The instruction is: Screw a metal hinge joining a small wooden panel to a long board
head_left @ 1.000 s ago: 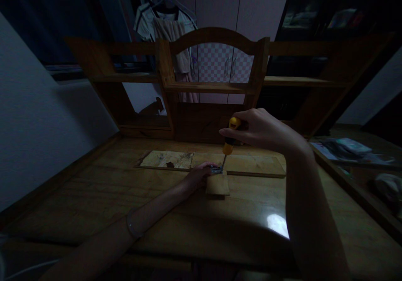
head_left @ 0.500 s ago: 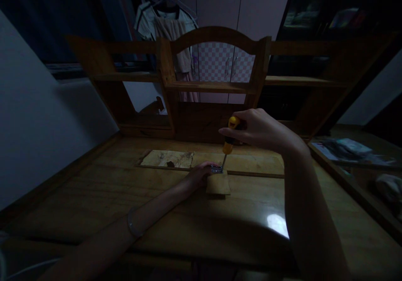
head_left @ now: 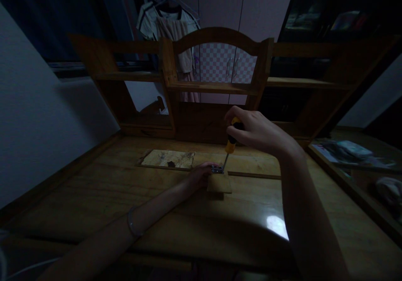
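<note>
My right hand (head_left: 248, 126) is closed around the yellow and black handle of a screwdriver (head_left: 230, 146). The screwdriver leans slightly, and its shaft runs down to the right end of a small metal hinge (head_left: 216, 169). My left hand (head_left: 201, 174) pinches the hinge from the left, its fingertips at the metal. Below the hinge is a small, flat wooden piece (head_left: 219, 184), close to my left fingers and casting a shadow on the desk. Whether the screwdriver tip sits in a screw is too small to tell.
The wooden desk top (head_left: 125, 201) has a recessed strip with a worn, pale patch (head_left: 168, 158). A wooden shelf unit (head_left: 213, 89) rises at the back. Papers and bags (head_left: 354, 149) lie on the right, beyond a raised edge. Clothes (head_left: 171, 25) hang behind the shelf.
My right hand's fingers have shifted round the top of the screwdriver handle, and the hand sits slightly differently. The hinge and my left hand stay almost in place.
</note>
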The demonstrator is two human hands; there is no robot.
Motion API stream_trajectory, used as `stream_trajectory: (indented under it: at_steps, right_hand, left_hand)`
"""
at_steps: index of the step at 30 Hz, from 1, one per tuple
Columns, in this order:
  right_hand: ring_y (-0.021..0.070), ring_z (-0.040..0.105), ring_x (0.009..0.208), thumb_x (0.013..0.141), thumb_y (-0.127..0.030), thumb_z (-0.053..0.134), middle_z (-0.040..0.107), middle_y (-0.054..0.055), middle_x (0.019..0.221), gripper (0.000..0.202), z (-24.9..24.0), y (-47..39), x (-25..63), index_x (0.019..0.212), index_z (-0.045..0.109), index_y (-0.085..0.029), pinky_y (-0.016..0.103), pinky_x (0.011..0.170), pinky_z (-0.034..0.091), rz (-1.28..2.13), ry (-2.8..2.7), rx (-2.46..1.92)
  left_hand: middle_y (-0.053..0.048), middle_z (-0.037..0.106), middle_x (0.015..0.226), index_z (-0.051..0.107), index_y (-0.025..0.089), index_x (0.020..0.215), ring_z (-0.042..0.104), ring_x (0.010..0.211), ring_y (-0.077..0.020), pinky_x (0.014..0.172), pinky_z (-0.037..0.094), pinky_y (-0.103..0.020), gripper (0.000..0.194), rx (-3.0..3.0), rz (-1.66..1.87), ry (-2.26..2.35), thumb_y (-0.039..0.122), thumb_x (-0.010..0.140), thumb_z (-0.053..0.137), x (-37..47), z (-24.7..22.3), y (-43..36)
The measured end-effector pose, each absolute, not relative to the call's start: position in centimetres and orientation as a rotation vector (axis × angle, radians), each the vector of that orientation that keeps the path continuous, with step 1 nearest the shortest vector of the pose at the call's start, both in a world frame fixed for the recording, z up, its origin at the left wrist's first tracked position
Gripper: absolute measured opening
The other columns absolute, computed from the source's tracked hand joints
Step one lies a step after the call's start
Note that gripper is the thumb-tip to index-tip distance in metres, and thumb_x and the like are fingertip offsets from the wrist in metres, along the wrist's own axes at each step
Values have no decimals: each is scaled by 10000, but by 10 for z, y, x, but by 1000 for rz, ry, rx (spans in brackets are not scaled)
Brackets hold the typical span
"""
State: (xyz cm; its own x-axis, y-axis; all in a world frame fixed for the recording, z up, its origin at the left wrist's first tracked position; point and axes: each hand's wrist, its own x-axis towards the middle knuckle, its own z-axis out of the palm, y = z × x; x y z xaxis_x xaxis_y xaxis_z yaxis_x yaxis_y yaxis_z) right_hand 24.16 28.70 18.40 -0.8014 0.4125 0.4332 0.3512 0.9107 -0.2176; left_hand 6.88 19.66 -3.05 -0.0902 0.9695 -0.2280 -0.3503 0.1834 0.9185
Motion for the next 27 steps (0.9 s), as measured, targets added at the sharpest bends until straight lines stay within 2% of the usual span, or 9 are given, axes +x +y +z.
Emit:
stream_trajectory:
  at_steps: [6,13,20,24,27]
  right_hand:
    - [187,576,699,949,-438,485,649,59,788,277,176,285,229,1004,586,-186,288,637,363,31,-2529,-592]
    - [230,605,913,901,-311,504,663,105,1019,235,175,282,230,1085,545,-171,316,795,410,103,-2556,-528]
    - [251,621,872,935,-427,484,677,116,968,321,173,284,227,1116,553,-171,334,763,413,24,-2532,-624]
    - [246,609,952,917,-336,488,663,127,1089,315,175,283,229,1172,553,-163,332,818,418,116,-2545,-551]
    - [222,614,864,920,-335,503,675,101,992,294,175,283,228,1155,560,-168,314,768,421,102,-2553,-514]
  left_hand:
    - [-81,685,1104,671,196,1185,636,876,-192,693,468,-257,500,726,1280,1139,189,695,575,68,-32,199]
    - [-84,697,1114,733,167,1080,625,891,-191,706,453,-254,376,805,1276,1127,225,739,587,72,-23,190]
    - [-90,701,1097,735,165,1070,625,847,-187,685,459,-258,377,802,1274,1156,224,732,579,70,-32,194]
    - [-89,695,1112,730,164,1086,626,861,-184,681,453,-249,380,856,1287,1147,232,751,565,70,-31,193]
    - [-96,697,1102,732,154,1075,628,892,-198,690,456,-255,393,858,1293,1154,220,725,565,70,-30,193]
